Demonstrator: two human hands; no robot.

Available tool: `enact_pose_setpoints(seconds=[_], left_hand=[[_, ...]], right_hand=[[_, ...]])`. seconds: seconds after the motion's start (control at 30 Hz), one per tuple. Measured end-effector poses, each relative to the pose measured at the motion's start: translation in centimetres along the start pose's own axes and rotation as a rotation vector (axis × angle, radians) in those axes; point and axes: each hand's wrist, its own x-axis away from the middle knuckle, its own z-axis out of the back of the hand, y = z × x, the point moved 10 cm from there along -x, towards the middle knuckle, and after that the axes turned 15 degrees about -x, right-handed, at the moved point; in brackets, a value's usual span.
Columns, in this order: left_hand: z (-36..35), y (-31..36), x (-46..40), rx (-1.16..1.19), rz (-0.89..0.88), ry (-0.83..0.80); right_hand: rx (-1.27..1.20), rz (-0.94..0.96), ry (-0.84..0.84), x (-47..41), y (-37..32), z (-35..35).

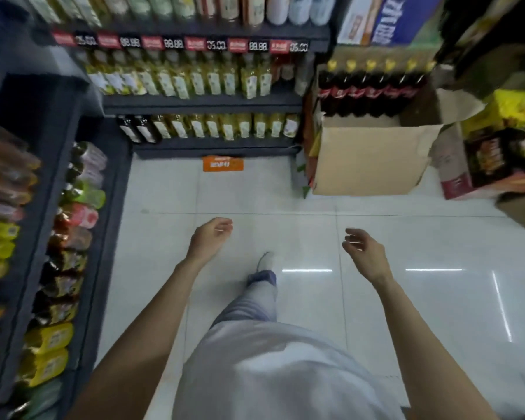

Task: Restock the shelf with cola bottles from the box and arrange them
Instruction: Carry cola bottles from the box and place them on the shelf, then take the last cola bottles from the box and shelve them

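Both of my hands hang over the glossy white tile floor (406, 237) in the lower half of the frame, and neither grip holds anything. My left hand (211, 234) is at centre-left, fingers loosely curled, grip released. My right hand (365, 250) is at centre-right, fingers half curled and apart, grip likewise released. Both forearms are bare.

The cola bottles (373, 92) stand upright in a row at the upper right of the frame. They are dark, cylindrical plastic bottles with red label bands and yellow caps. They stand inside an open box (373, 159) of plain brown corrugated cardboard, which rests on the floor with its flaps folded outward. The box is well apart from both hands.

The dark metal shelf (203, 101) fills the upper centre. Its tiers carry rows of pale yellow bottles with white labels, and a strip of red and black price tags (179, 43) runs along an upper edge. A second rack (43, 237) at the left edge holds soft, crinkled pouches in yellow, green and brown.
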Motion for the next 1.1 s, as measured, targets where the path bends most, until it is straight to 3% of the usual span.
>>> enact_pose_setpoints(seconds=[0.23, 0.43, 0.8, 1.0, 1.1], left_hand=[[-1.0, 20.0, -13.6, -0.161, -0.178, -0.028], [-3.9, 32.0, -23.5, -0.186, -0.209, 0.026], [-14.2, 42.6, -39.5, -0.103, -0.130, 0.159], [-16.8, 43.5, -43.9, -0.073, -0.098, 0.255], [-17.7, 44.4, -44.2, -0.075, -0.118, 0.318]], right_hand=[[-0.038, 0.106, 0.021, -16.6, -9.6, 8.1], [0.054, 0.191, -0.041, -32.4, -15.3, 11.2], [0.052, 0.276, -0.020, -54.3, -16.0, 13.4], [0.066, 0.364, -0.024, -59.2, -15.6, 11.5], [0.211, 0.487, 0.051, -59.3, -16.6, 11.1]])
